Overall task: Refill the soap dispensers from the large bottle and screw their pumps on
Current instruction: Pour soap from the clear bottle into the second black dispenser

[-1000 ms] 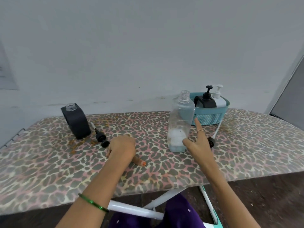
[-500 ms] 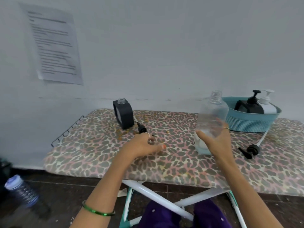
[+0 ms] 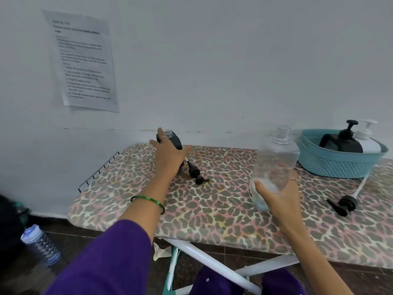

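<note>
A large clear bottle (image 3: 276,158), uncapped with a little liquid at the bottom, stands slightly tilted on the leopard-print ironing board (image 3: 212,209). My right hand (image 3: 276,194) is wrapped around its lower part. At the board's far left stands a black dispenser (image 3: 175,139) with an open clear neck. My left hand (image 3: 168,156) reaches over it with fingers spread, thumb to its right and fingers to its left; a firm grip is not visible. Its black pump (image 3: 194,172) lies just right of it. Another black pump with a long white tube (image 3: 348,203) lies at the right.
A teal basket (image 3: 331,167) at the back right holds a black dispenser (image 3: 342,141) and a white dispenser (image 3: 368,141), both with pumps on. A wire rack (image 3: 97,171) ends the board at left. A water bottle (image 3: 40,245) lies on the floor. A paper sheet (image 3: 83,60) hangs on the wall.
My left hand has gone from the middle of the board out to the black dispenser. My right hand has closed around the clear bottle. The view has swung left.
</note>
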